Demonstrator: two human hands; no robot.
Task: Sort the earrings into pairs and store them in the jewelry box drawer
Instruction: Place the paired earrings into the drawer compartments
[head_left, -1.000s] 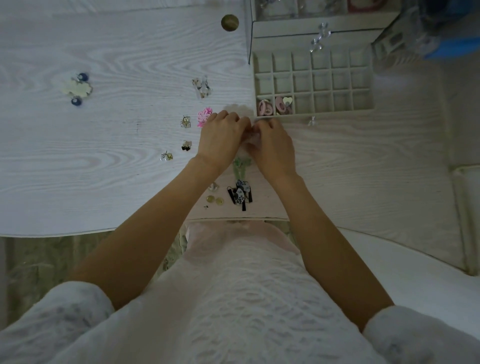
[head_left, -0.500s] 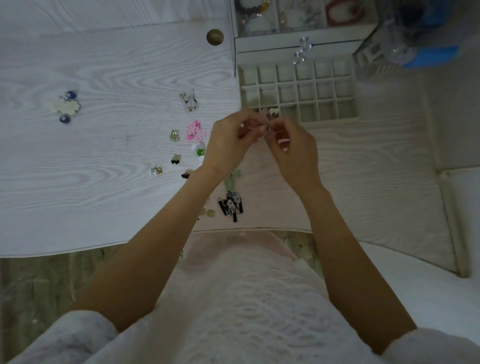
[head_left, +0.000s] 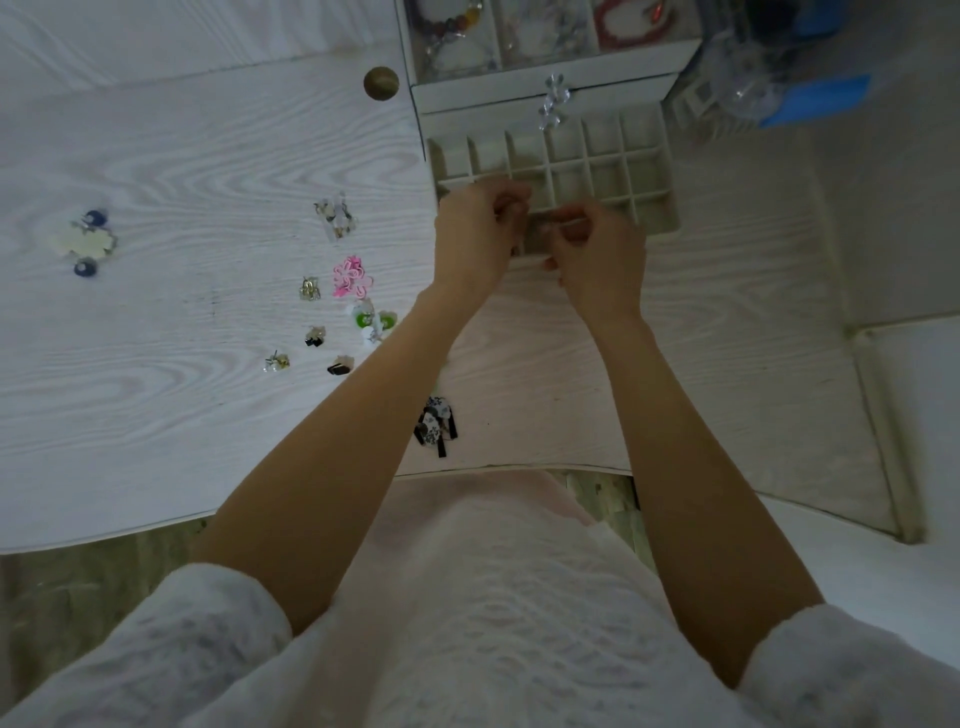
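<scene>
White wood-grain table (head_left: 156, 156). Both hands, left hand (head_left: 475, 234) and right hand (head_left: 597, 260), pinch something tiny, possibly an earring, over the drawer (head_left: 649, 208) front edge; loose earrings (head_left: 353, 275) lie left.

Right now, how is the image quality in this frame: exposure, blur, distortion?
Head view: dim, bluish, underexposed; wide-angle bending curves the table edge; both hands softly blurred over the drawer, whatever they pinch unreadable; pink earrings stay fairly distinct.

sleeves (head_left: 208, 613): white, fuzzy, pushed up | forearms: bare | top (head_left: 467, 597): pale pink, textured knit
</scene>
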